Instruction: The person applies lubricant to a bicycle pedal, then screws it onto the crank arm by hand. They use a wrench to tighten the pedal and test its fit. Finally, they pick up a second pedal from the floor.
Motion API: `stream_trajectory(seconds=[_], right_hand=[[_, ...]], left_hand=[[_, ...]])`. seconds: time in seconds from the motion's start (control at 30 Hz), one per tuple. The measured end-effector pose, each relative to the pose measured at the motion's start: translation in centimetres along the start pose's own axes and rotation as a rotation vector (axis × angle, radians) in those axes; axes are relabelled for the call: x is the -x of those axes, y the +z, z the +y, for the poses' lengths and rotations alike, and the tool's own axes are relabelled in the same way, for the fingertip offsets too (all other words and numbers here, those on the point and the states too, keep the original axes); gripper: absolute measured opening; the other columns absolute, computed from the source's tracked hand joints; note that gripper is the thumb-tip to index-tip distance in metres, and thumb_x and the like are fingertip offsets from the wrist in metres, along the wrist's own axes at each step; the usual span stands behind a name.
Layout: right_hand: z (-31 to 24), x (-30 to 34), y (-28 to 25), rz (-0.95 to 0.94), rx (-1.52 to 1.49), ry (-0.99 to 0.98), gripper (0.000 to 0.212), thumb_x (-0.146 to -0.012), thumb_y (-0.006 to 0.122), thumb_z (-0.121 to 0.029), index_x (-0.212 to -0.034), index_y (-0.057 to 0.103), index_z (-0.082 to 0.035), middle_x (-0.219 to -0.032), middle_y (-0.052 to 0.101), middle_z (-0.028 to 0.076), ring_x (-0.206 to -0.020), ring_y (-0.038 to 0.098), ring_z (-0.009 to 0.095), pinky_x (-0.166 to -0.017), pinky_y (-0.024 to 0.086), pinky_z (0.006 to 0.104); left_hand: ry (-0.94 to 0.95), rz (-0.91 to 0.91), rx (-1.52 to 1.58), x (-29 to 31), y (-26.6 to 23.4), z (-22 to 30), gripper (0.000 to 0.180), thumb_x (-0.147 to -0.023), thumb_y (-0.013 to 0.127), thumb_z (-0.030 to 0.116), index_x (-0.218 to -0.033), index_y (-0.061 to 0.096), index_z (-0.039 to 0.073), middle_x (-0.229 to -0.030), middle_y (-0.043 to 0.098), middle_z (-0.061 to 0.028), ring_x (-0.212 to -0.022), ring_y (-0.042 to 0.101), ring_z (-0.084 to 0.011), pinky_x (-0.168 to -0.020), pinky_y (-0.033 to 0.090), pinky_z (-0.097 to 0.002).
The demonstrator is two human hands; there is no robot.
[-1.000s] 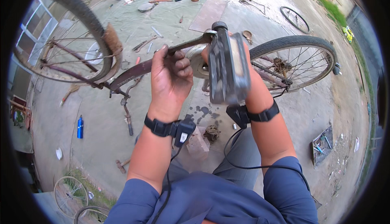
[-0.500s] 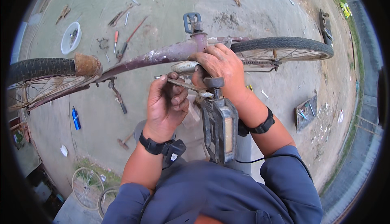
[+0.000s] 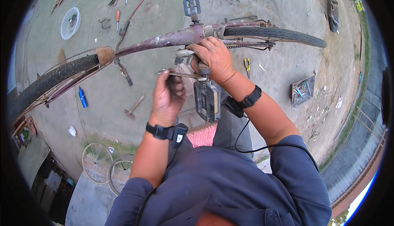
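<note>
Plainly, the left hand (image 3: pixel 169 97) pinches a wrench (image 3: pixel 188 76), probably stiff, best held by its end; the right hand (image 3: pixel 216 62) curls, hold unclear.

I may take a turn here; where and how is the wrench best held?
Hold the wrench near its left end, probably from the person's left, as the left hand does: the tool is slim and lies roughly crosswise, with its right end at the top of the nearer pedal, close to the right hand, leaving less room there.
</note>
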State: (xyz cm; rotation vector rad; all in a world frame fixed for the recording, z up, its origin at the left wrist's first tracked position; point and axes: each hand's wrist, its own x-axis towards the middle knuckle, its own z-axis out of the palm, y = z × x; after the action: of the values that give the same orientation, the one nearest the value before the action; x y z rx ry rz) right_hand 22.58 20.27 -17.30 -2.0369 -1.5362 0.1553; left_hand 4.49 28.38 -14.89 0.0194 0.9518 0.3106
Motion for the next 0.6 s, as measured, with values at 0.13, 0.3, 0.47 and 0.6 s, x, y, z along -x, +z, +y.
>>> stream_trajectory(seconds=[0.13, 0.3, 0.47, 0.6], right_hand=[[-0.4, 0.0, -0.2, 0.002, 0.020, 0.016, 0.039, -0.068, 0.074, -0.022, -0.106, 0.066, -0.016, -0.093, 0.061, 0.003, -0.095, 0.058, 0.024, -0.083, 0.046, 0.0383], [-0.3, -0.1, -0.5, -0.059, 0.072, 0.017, 0.040, -0.071, 0.073, -0.023, -0.110, 0.065, -0.018, -0.094, 0.061, 0.002, -0.095, 0.058, 0.024, -0.084, 0.047, 0.0378], [-0.3, -0.1, -0.6, -0.085, 0.044, 0.028, 0.039, -0.072, 0.073, -0.024, -0.110, 0.065, -0.017, -0.096, 0.062, 0.002, -0.096, 0.058, 0.024, -0.086, 0.047, 0.0378], [-0.6, -0.2, -0.7, -0.100, 0.053, 0.054, 0.038, -0.073, 0.072, -0.024, -0.110, 0.065, -0.017, -0.096, 0.061, 0.003, -0.096, 0.058, 0.024, -0.086, 0.046, 0.0375]], left_hand=[[0.408, -0.053, -0.431, 6.4, 2.8, 2.1, 0.019, -0.100, 0.056, 0.027, -0.105, 0.058, 0.008, -0.077, 0.060, -0.0021, -0.062, 0.056, -0.0112, -0.051, 0.044, -0.0229], [1.005, -0.362, -1.229, 9.4, 7.9, 0.7, 0.017, -0.092, 0.069, 0.011, -0.106, 0.062, 0.004, -0.080, 0.064, -0.0078, -0.062, 0.061, -0.0169, -0.053, 0.048, -0.0321], [1.257, -0.494, -1.600, 10.1, 10.1, 1.1, 0.015, -0.092, 0.067, 0.010, -0.103, 0.059, 0.002, -0.071, 0.058, -0.0058, -0.060, 0.059, -0.0161, -0.052, 0.047, -0.0303], [0.907, -0.055, -0.923, 10.8, 8.6, 3.1, 0.017, -0.097, 0.059, 0.020, -0.099, 0.058, 0.004, -0.069, 0.055, -0.0052, -0.058, 0.056, -0.0173, -0.050, 0.043, -0.0324]])
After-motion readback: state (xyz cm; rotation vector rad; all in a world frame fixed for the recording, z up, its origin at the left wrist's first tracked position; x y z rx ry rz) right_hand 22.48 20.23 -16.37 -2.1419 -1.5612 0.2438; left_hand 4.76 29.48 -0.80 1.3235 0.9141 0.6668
